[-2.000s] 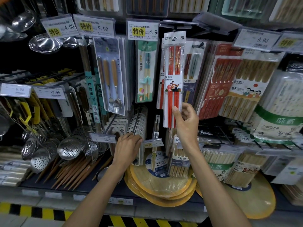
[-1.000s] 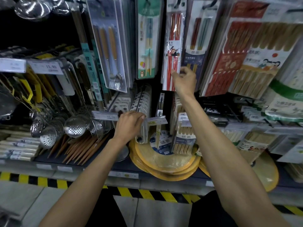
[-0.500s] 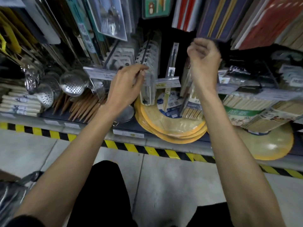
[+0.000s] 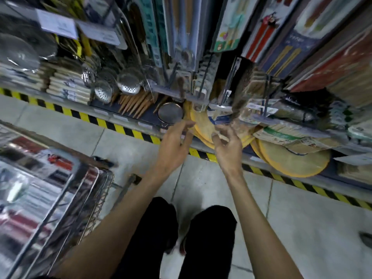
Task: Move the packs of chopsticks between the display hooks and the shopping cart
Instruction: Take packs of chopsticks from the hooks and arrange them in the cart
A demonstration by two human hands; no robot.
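Packs of chopsticks hang on the display hooks at the top right, among them a red pack (image 4: 261, 35) and a dark blue pack (image 4: 287, 51). My left hand (image 4: 176, 140) and my right hand (image 4: 228, 147) hover side by side below the hooks, in front of the bottom shelf, with fingers loosely spread and nothing in them. The wire shopping cart (image 4: 60, 190) stands at the lower left; blurred red and clear packs (image 4: 26, 200) lie inside it.
Steel skimmers (image 4: 128, 83) and wooden utensils (image 4: 134, 101) fill the left of the shelving. Round yellow mats (image 4: 291, 162) lean on the bottom shelf. A black-and-yellow striped edge (image 4: 112, 125) runs along the shelf base. My legs stand on the grey tiled floor (image 4: 302, 228).
My right hand left the red pack hanging on its hook and dropped down. My left hand came off the lower hook. The view tilted down and the cart came into sight.
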